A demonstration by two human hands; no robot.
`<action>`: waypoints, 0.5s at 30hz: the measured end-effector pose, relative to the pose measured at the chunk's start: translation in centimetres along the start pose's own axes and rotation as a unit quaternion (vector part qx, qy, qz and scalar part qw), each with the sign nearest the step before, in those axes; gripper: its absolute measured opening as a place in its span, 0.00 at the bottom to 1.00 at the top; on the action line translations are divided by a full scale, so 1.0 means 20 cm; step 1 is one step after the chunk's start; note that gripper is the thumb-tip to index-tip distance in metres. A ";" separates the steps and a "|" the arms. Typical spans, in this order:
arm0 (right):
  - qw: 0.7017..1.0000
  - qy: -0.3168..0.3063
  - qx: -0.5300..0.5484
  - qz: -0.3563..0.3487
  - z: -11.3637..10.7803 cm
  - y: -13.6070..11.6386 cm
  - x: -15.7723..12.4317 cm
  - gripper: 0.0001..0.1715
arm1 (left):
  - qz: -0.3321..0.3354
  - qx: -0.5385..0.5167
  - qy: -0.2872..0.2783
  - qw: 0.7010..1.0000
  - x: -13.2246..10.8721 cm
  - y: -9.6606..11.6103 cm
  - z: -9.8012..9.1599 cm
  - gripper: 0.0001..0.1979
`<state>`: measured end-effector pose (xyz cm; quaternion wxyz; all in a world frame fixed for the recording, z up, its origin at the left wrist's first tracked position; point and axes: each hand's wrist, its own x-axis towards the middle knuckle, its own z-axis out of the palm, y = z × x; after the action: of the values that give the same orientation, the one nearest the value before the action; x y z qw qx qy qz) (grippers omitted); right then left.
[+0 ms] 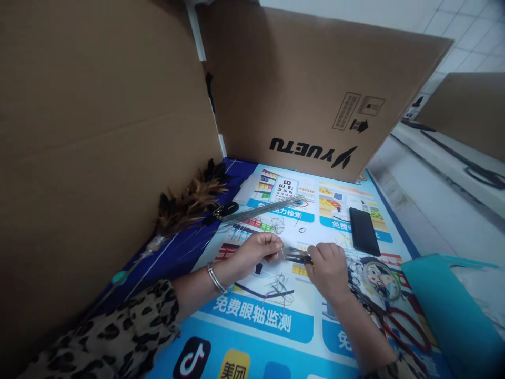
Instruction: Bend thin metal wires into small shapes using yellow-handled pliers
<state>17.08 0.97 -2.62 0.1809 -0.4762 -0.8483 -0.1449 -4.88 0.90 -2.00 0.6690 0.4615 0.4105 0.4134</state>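
Observation:
Between the thumb and fingers of my left hand (pixel 256 253) is a thin piece of wire (pixel 281 255), its bent end hanging toward the right. My right hand (pixel 328 271) is wrapped around a pair of pliers (pixel 298 258) with dark jaws and a bit of yellow handle showing. The jaws point left and lie close to the wire; whether they grip it I cannot tell. Below my hands lies a small heap of bent wire pieces (pixel 281 291). Beyond them, a bundle of long straight wires (pixel 262 209) lies slantwise on the printed mat (pixel 272 345).
Cardboard panels (pixel 311 89) stand at the back and left. Brown feathers (pixel 189 197) lie along the left panel. To the right are a black phone-like slab (pixel 363 231), a roll of clear tape (pixel 381 280), red-handled scissors (pixel 408 329) and a teal sheet or pouch (pixel 445 310).

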 end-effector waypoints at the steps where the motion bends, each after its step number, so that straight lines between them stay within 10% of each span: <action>1: 1.000 0.007 -0.009 -0.005 0.00 0.00 0.00 0.08 | -0.003 -0.002 -0.001 1.000 0.00 0.00 0.00 0.12; 15: 0.995 0.067 -0.070 -0.040 -0.03 0.00 0.01 0.11 | -0.041 -0.036 -0.021 0.998 0.01 -0.01 -0.02 0.11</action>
<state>17.19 0.82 -2.01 0.1976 -0.4427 -0.8403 -0.2425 -5.26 1.10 -2.33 0.7101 0.4288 0.3997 0.3900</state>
